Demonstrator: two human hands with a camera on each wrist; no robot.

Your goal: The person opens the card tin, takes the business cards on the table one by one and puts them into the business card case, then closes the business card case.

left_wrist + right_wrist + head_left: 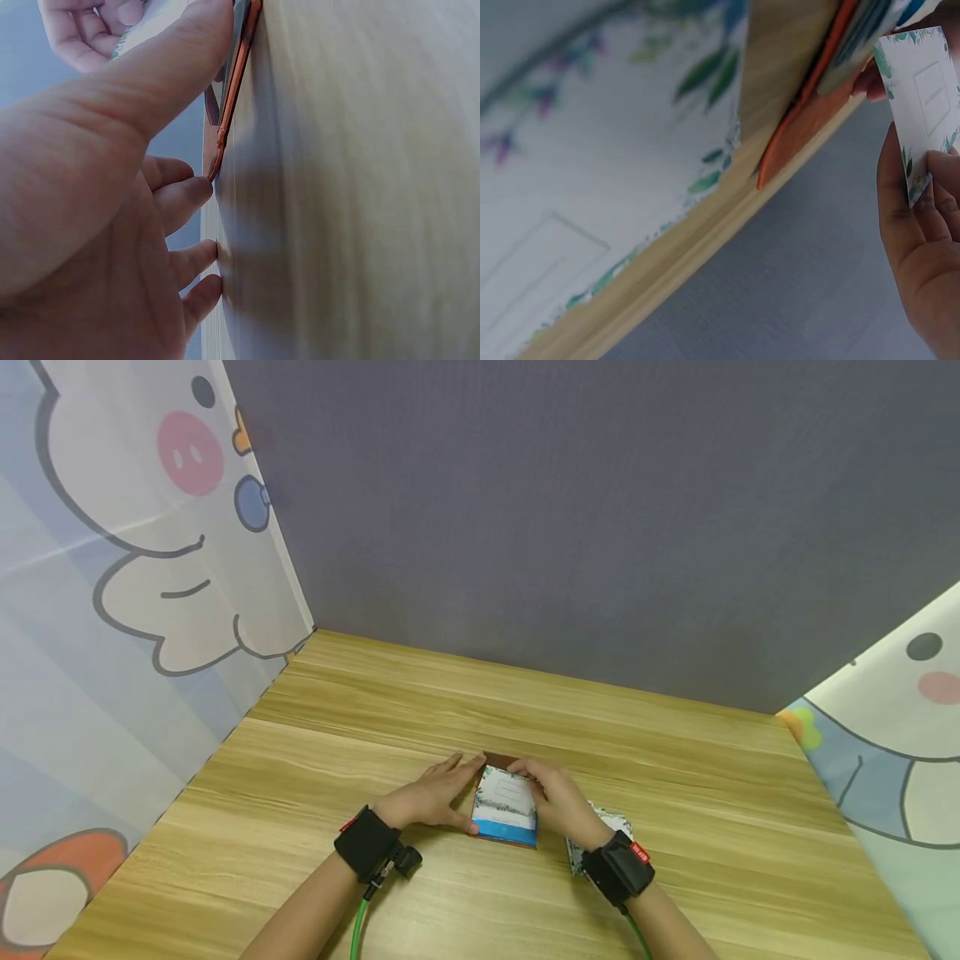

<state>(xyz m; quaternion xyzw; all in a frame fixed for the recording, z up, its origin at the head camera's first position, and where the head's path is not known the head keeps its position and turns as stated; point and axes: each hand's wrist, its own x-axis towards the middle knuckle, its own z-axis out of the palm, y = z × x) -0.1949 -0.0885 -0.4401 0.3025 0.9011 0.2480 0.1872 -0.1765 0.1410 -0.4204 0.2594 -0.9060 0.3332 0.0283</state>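
A brown-orange flat holder (497, 760) lies on the table between my hands, its orange edge seen from the side in the left wrist view. My left hand (431, 795) has its thumb at the holder's near left corner and its spread fingers by the far left corner. My right hand (552, 793) pinches a white card (928, 97) with a leafy printed border between thumb and fingers. In the head view this card (504, 793) overlaps the holder, above a blue band (504, 832) along the near end.
More leaf-bordered cards (574, 856) lie on the wooden table (712, 827) under my right wrist. A dark grey panel (525, 527) stands behind the table. Cartoon-printed sheets (135, 635) hang at both sides. Green cables (358, 931) run from the wrist cameras.
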